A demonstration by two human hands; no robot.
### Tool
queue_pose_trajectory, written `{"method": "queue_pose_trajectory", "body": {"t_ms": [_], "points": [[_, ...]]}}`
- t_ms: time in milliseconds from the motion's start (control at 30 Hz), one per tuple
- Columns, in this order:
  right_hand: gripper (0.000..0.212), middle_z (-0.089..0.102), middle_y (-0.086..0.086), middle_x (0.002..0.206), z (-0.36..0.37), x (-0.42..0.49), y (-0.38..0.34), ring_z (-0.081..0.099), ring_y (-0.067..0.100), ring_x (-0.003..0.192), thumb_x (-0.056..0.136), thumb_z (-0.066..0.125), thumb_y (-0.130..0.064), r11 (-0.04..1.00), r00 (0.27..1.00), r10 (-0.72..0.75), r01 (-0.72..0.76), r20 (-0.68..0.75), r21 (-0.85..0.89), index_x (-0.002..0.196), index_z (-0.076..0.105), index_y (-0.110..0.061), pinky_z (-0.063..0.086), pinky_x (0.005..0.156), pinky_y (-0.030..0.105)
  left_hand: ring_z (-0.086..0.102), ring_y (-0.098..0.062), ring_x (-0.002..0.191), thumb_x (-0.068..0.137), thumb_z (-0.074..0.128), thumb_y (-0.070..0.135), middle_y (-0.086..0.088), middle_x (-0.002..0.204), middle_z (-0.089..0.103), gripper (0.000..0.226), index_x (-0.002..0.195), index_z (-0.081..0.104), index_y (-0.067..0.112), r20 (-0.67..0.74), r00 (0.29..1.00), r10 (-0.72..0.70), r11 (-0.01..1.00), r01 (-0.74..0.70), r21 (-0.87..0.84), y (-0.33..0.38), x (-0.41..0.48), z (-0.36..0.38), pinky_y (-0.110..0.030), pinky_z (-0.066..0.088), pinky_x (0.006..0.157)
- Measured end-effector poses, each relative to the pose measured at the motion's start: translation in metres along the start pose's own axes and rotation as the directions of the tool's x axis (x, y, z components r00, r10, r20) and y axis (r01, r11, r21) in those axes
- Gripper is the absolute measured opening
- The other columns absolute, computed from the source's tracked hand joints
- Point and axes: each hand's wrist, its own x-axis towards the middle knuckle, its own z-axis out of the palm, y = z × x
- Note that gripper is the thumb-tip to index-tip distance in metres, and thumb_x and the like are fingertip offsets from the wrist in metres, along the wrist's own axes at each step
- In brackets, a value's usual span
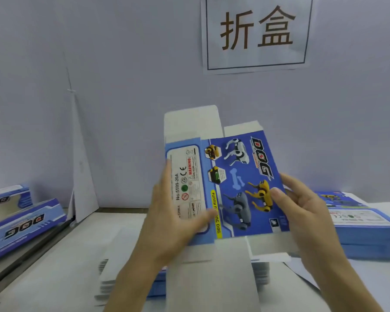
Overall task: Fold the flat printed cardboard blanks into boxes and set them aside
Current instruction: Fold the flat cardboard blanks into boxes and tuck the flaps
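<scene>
The cardboard blank (225,188) at centre frame is smooth card, blue print with a slight sheen, flaps plain matt white. The sign (257,34) at upper right is matt paper.

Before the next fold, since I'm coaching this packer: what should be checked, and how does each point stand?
1. Left hand holds the blue printed cardboard blank by its white label panel: ok.
2. Right hand grips the blank's right edge: ok.
3. White top flaps stand free, unfolded: ok.
4. Blank opened into a tube: cannot tell.
5. Lower flaps clear of the grey stack of flat blanks underneath: cannot tell.
</scene>
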Motion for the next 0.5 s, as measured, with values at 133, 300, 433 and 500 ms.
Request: {"method": "queue_pose_trajectory", "body": {"t_ms": [133,300,433,500], "points": [[0.024,0.077,-0.003,0.094,0.003,0.0,0.001,0.074,0.016,0.079,0.095,0.052,-0.015,0.995,0.995,-0.095,0.095,-0.006,-0.014,0.11,0.062,-0.032,0.056,0.048,0.025,0.03,0.004,0.12,0.036,0.066,0.086,0.028,0.131,0.014,0.132,0.131,-0.024,0.067,0.157,0.983,-0.093,0.974,0.057,0.218,-0.005,-0.002,0.01,-0.021,0.032,0.096],[0.028,0.076,-0.007,0.094,0.006,0.0,0.008,0.073,0.01,0.082,0.094,0.051,-0.015,0.987,0.988,-0.154,0.155,0.022,-0.046,0.113,0.058,-0.035,0.055,0.051,0.022,0.04,0.009,0.092,0.053,0.081,0.06,0.028,0.103,0.012,0.135,0.125,-0.032,0.068,0.051,0.998,-0.043,0.967,0.028,0.254,-0.009,-0.001,0.007,-0.007,0.034,0.079],[0.029,0.075,-0.011,0.096,0.006,0.001,0.009,0.073,0.012,0.087,0.094,0.052,-0.018,0.99,0.991,-0.137,0.136,-0.008,-0.044,0.109,0.059,-0.041,0.056,0.049,0.024,0.031,-0.003,0.122,0.04,0.076,0.075,0.028,0.125,0.007,0.145,0.122,-0.042,0.061,0.111,0.993,-0.028,0.947,-0.009,0.321,-0.012,-0.003,0.006,-0.023,0.037,0.095],[0.029,0.075,-0.01,0.096,0.005,0.002,0.009,0.073,0.013,0.087,0.094,0.052,-0.017,0.991,0.992,-0.126,0.126,-0.002,-0.052,0.11,0.059,-0.041,0.056,0.049,0.025,0.03,-0.007,0.126,0.037,0.076,0.075,0.028,0.128,0.005,0.148,0.123,-0.044,0.059,0.17,0.984,-0.055,0.935,-0.009,0.355,-0.014,-0.003,0.003,-0.03,0.041,0.1]]}}
